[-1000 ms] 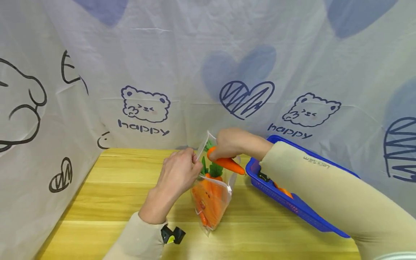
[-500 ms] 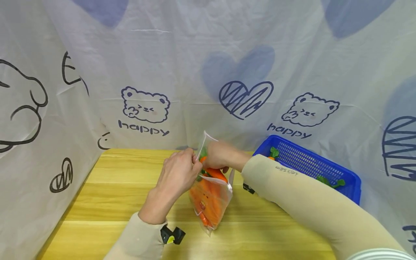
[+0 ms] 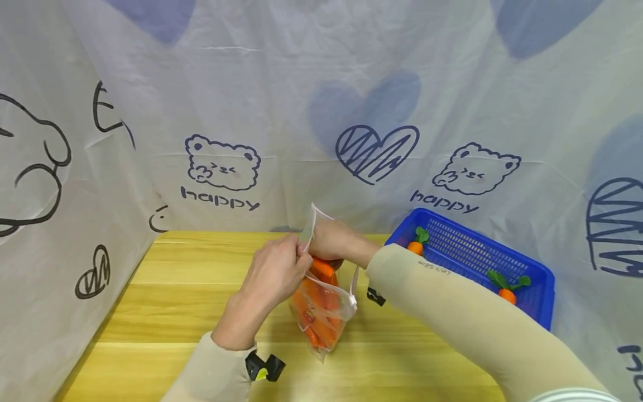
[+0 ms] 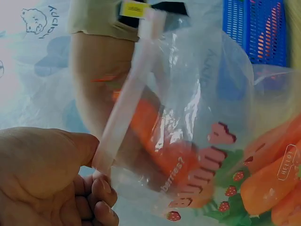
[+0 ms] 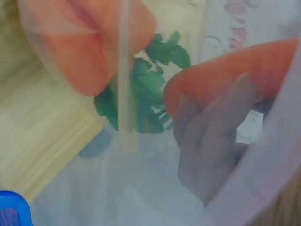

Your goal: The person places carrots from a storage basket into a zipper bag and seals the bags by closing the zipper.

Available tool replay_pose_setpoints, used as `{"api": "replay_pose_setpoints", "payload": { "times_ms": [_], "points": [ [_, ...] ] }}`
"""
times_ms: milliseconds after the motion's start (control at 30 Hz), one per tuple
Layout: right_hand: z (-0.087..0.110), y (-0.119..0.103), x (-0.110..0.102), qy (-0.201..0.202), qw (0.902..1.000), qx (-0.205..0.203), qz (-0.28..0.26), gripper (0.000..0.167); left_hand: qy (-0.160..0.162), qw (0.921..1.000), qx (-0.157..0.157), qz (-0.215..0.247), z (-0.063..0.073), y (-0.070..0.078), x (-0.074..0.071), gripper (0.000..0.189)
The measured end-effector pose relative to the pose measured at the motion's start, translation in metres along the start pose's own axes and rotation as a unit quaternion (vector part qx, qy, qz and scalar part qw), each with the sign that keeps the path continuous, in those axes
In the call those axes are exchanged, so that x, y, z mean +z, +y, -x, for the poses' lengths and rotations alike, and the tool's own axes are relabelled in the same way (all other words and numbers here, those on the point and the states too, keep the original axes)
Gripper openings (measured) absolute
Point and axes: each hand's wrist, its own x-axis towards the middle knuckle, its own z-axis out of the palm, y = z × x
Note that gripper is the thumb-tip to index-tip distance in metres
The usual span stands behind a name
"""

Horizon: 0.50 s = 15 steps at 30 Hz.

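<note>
My left hand (image 3: 276, 268) pinches the white rim of a clear zip bag (image 3: 346, 312) between thumb and fingers, as the left wrist view shows up close. Several orange carrots (image 3: 316, 312) with green leaf tops fill the bag, which has a strawberry print. Inside the bag's mouth, my right hand (image 3: 329, 240) grips another carrot (image 5: 235, 70). Through the plastic in the right wrist view, fingers (image 5: 202, 127) curl against that carrot, close to the green leaves (image 5: 150, 89) of the others. A white slider (image 3: 353, 302) sits on the bag's right edge.
A blue mesh basket (image 3: 454, 231) stands right of the bag, partly behind the right sleeve. In it lie a carrot (image 3: 415, 247) near the left end and another carrot (image 3: 507, 296) near the right end. A printed white sheet (image 3: 291, 111) hangs behind the wooden table (image 3: 201, 279).
My right hand has carried its carrot left and down from above the bag's mouth to inside it. The right sleeve has uncovered more of the basket. My left hand keeps its hold on the rim.
</note>
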Motion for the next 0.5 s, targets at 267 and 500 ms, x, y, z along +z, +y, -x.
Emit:
{"api": "replay_pose_setpoints", "payload": {
  "times_ms": [267, 500],
  "points": [
    [0.005, 0.003, 0.020, 0.040, 0.9865, -0.033, 0.155, 0.032, -0.023, 0.9977, -0.055, 0.030, -0.002, -0.007, -0.013, 0.012],
    [0.038, 0.011, -0.014, 0.170, 0.9777, -0.041, 0.116, 0.034, -0.030, 0.9953, -0.087, 0.030, 0.001, -0.016, -0.019, 0.012]
  ]
}}
